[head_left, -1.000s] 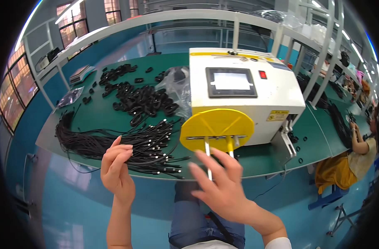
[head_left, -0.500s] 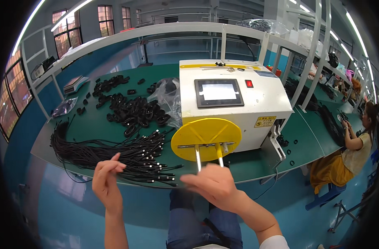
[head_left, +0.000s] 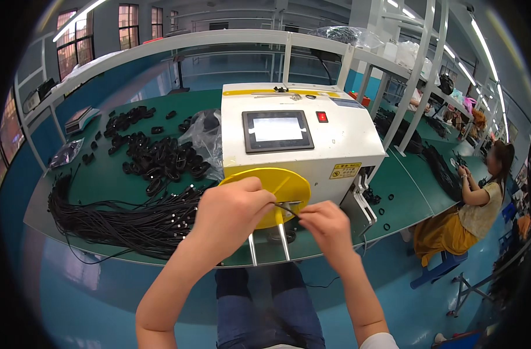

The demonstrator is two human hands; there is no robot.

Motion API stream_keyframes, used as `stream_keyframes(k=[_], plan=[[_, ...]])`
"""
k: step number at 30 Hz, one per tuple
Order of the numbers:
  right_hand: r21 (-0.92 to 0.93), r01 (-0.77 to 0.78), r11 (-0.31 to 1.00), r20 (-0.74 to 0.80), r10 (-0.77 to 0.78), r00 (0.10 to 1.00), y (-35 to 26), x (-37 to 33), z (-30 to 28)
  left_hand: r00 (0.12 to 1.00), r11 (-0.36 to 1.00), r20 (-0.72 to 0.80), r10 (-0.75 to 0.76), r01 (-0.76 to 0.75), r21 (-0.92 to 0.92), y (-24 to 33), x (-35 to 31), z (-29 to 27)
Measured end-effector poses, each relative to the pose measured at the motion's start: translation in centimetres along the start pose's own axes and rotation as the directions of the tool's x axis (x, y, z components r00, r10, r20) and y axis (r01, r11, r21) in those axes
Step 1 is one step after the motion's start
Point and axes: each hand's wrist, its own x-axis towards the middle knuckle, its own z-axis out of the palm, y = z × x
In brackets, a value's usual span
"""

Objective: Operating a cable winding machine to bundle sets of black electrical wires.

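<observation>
In front of the yellow disc (head_left: 294,183) of a white winding machine (head_left: 329,134), both my hands are raised. A short dark length of black cable (head_left: 286,209) runs between them. My left hand (head_left: 233,206) pinches one end of this stretch, its fingertips partly hidden behind the hand. My right hand (head_left: 328,225) pinches the other end between thumb and fingers. Two metal rods (head_left: 283,241) stick out from the disc toward me, below my hands. To the left lies a large bundle of black cables (head_left: 120,227) with light connector ends, partly covered by my left forearm.
Behind the bundle, coiled black cables (head_left: 155,151) are heaped on the green table (head_left: 184,99) beside a clear plastic bag (head_left: 204,139). Small black rings (head_left: 387,227) lie right of the machine. Farther right a co-worker (head_left: 480,198) sits at the table handling cables.
My left hand has moved right and up to the disc and now grips the cable. My right hand has shifted from the rods to the cable's other side. The view has turned slightly right.
</observation>
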Motion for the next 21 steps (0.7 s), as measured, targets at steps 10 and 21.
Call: stream_keyframes(k=[10, 21], plan=[[0.151, -0.331, 0.931, 0.052, 0.327, 0.943, 2.4, -3.2, 5.9, 0.99, 0.986, 0.015, -0.143, 0.141, 0.09, -1.9, -0.6, 3.6], [0.099, -0.298, 0.949, 0.116, 0.286, 0.951, 3.9, -2.6, 6.3, 0.978, 0.978, 0.031, -0.205, 0.207, -0.043, -3.8, -1.7, 2.9]])
